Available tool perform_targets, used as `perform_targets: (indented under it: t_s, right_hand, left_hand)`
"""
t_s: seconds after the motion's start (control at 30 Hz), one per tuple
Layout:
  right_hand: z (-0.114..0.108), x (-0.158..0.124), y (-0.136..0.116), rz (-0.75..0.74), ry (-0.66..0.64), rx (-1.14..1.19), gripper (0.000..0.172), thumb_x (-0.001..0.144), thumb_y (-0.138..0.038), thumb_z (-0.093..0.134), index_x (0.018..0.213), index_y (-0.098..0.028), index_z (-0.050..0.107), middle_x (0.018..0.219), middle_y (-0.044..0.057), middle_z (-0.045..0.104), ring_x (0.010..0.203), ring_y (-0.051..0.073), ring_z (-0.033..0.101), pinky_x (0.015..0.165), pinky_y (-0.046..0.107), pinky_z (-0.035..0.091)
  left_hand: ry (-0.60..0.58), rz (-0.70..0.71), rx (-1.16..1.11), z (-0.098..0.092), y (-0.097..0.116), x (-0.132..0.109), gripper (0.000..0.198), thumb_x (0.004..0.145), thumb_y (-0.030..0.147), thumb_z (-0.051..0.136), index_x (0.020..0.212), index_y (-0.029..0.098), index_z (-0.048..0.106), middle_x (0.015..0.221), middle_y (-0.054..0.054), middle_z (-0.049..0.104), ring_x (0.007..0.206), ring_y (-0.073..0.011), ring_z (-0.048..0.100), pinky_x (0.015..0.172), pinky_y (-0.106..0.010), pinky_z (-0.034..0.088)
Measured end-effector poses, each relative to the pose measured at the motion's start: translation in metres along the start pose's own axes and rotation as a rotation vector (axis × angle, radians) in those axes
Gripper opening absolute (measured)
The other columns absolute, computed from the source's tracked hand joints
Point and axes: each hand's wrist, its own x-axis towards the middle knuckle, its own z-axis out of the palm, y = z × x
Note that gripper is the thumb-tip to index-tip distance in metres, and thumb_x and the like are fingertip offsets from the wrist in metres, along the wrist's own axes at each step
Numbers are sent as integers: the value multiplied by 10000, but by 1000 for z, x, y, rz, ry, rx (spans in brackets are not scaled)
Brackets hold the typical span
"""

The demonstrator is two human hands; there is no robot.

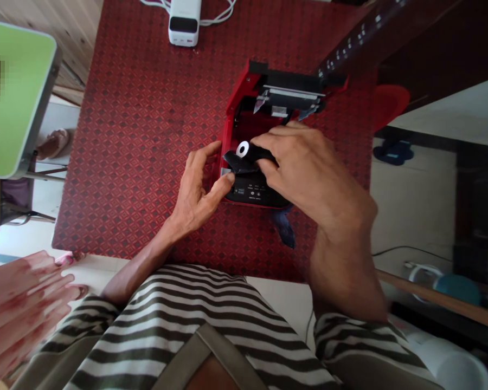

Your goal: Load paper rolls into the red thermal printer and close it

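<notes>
Pinching hands: right hand (305, 184) grips a floppy black strip with a white ring core (243, 149); left hand (197, 189) spread, thumb beside the strip.
Strip's place: over the open compartment of a boxy red-and-black printer (232, 130).
Counter: red diamond-patterned cloth (134, 162) beneath; white power bank (184, 23) beyond.

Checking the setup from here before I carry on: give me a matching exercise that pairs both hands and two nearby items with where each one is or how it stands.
Column 1
1. Right hand
2. Left hand
3. Printer's cover
4. White box with cables

Column 2
A. Folded open, showing the inside
B. At the far end of the red patterned tablecloth
C. Over the black piece with a white ring
D. Fingers against the printer's red side

Pairs: 1-C, 2-D, 3-A, 4-B
</notes>
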Motion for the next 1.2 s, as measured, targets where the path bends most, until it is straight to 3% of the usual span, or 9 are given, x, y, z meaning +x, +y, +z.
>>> perform_targets:
  t_s: [0.13, 0.33, 0.47, 0.6, 0.87, 1.03, 1.2]
  right_hand:
    - [8, -5, -2, 26, 62, 5, 311, 1114, -119, 596, 912, -325, 711, 979, 116, 809, 1126, 401, 802, 1223, 686, 699]
    - [21, -4, 0, 25, 104, -59, 357, 1208, -216, 538, 960, -316, 776, 981, 125, 797, 1147, 388, 797, 1170, 625, 727]
    - [14, 12, 3, 97, -92, -198, 300, 1184, -184, 581, 1017, -270, 815, 1067, 133, 842, 1218, 401, 832, 1181, 620, 716]
    - [8, 24, 14, 82, -279, -174, 204, 1108, -120, 678, 1072, -236, 842, 1105, 154, 867, 1237, 432, 859, 1122, 605, 717]
    - [21, 19, 38, -43, -150, -77, 160, 1114, -198, 734, 1001, -274, 819, 997, 127, 843, 1076, 390, 844, 1011, 558, 715]
    - [26, 11, 22, 9, 1, -60, 283, 1108, -125, 627, 990, -298, 817, 1023, 130, 863, 1126, 401, 827, 1119, 619, 692]
    - [-2, -5, 1, -14, -15, 62, 403, 1110, -88, 592, 1210, -307, 915, 1151, 96, 925, 1169, 384, 841, 1138, 602, 695]
  left_hand:
    - [1, -8, 1, 1, 0, 1, 709, 1194, 822, 813, 1741, 377, 736, 1646, -144, 828, 1519, -415, 785, 1327, -651, 676]
    - [-7, 1, 3, 1, 0, 0, 712, 1207, 815, 807, 1757, 372, 716, 1669, -149, 822, 1541, -419, 785, 1355, -657, 666]
    - [-26, 14, 36, -1, 2, -1, 698, 1240, 782, 777, 1790, 364, 679, 1714, -149, 800, 1595, -413, 767, 1380, -640, 648]
    - [-39, 20, 54, -2, 3, -1, 693, 1255, 778, 757, 1807, 373, 656, 1722, -147, 789, 1603, -410, 768, 1362, -622, 659]
    - [-39, 37, 67, -3, 1, -1, 674, 1257, 753, 769, 1805, 377, 659, 1699, -139, 798, 1580, -397, 774, 1359, -602, 670]
    - [-35, 46, 42, -2, 1, -2, 638, 1263, 698, 789, 1804, 380, 669, 1705, -137, 794, 1599, -400, 774, 1374, -612, 661]
    - [-29, 28, 36, -1, 2, -2, 650, 1261, 729, 780, 1800, 382, 674, 1698, -136, 798, 1576, -400, 780, 1360, -616, 664]
